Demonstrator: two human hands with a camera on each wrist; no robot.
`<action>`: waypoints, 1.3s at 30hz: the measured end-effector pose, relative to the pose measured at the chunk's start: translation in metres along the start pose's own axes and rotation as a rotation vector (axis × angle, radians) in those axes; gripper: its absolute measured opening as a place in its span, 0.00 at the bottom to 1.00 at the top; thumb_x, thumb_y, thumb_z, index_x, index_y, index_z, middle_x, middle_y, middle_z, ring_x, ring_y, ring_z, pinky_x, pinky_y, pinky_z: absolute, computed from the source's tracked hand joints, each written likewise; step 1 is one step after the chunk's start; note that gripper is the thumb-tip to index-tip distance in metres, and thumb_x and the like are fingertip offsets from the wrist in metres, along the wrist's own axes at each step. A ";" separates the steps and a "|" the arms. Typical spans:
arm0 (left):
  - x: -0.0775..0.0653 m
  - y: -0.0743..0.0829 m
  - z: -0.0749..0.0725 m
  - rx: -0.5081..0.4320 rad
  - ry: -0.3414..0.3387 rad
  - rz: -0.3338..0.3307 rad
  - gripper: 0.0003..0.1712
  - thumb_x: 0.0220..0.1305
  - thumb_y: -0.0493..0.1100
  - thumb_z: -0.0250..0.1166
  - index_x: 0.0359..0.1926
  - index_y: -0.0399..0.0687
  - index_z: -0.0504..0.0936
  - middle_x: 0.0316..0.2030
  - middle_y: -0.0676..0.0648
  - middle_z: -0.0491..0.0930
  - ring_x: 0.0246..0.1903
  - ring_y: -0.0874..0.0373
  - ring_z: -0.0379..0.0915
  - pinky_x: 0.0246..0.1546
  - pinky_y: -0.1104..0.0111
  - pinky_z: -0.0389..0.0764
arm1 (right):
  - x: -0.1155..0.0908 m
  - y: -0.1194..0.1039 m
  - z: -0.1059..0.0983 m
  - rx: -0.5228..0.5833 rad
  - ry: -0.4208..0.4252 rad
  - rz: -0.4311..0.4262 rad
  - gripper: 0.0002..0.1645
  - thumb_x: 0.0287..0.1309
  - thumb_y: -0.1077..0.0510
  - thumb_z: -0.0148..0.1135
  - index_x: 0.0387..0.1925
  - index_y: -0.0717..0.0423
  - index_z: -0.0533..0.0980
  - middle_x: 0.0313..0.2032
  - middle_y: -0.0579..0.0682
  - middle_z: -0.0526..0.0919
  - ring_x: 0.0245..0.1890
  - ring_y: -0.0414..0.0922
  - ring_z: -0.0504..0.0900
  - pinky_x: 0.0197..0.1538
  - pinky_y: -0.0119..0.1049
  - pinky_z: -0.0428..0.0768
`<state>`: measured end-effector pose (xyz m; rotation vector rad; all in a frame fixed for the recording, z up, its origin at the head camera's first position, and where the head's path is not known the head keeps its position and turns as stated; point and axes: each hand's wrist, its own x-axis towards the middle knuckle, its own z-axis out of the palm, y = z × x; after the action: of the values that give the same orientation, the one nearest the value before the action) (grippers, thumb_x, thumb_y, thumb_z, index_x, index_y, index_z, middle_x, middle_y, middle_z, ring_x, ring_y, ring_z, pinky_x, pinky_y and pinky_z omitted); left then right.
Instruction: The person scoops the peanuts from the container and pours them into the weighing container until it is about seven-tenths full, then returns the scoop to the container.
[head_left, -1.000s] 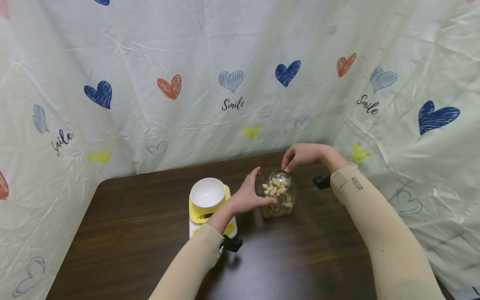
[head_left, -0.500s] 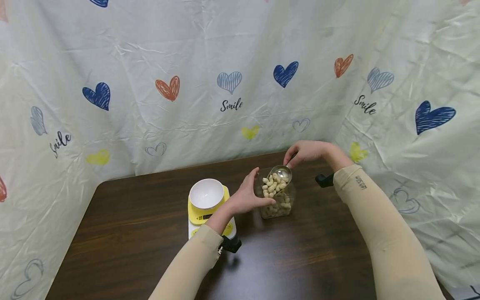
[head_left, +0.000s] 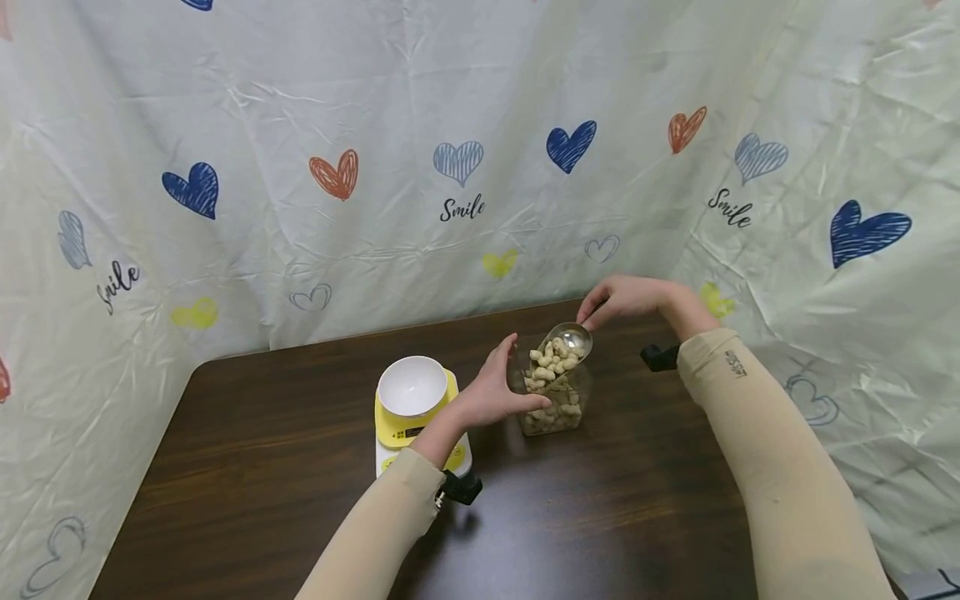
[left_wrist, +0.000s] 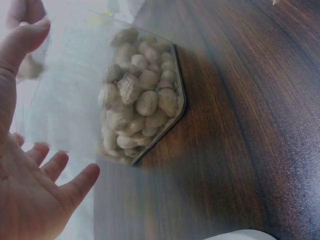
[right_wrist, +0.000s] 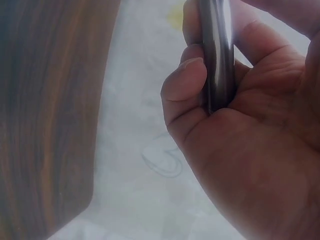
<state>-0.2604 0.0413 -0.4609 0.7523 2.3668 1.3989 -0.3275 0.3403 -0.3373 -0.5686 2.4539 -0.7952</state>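
Well, just right of the frame's middle I see the right hand gripping a shiny metal scoop of tan peanuts at a see-through, boxy jar, the left hand spread wide around it.

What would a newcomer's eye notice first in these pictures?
Probably the metal scoop of peanuts, held by the right grip at the mouth of a clear jar. Left of it, a white bowl sits on a yellow-and-white scale. Behind the dark table hangs a pale cloth with colourful hearts.
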 end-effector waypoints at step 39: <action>-0.083 -0.001 -0.075 0.157 0.145 0.169 0.64 0.54 0.68 0.76 0.81 0.79 0.43 0.78 0.61 0.46 0.77 0.59 0.42 0.71 0.46 0.57 | -0.021 0.021 0.036 0.038 0.248 0.002 0.18 0.68 0.43 0.67 0.52 0.48 0.85 0.56 0.50 0.83 0.56 0.50 0.80 0.56 0.51 0.76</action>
<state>-0.2297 -0.0607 -0.4269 0.9424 2.6025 1.3867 -0.2953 0.3523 -0.3691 -0.4775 2.6558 -0.9594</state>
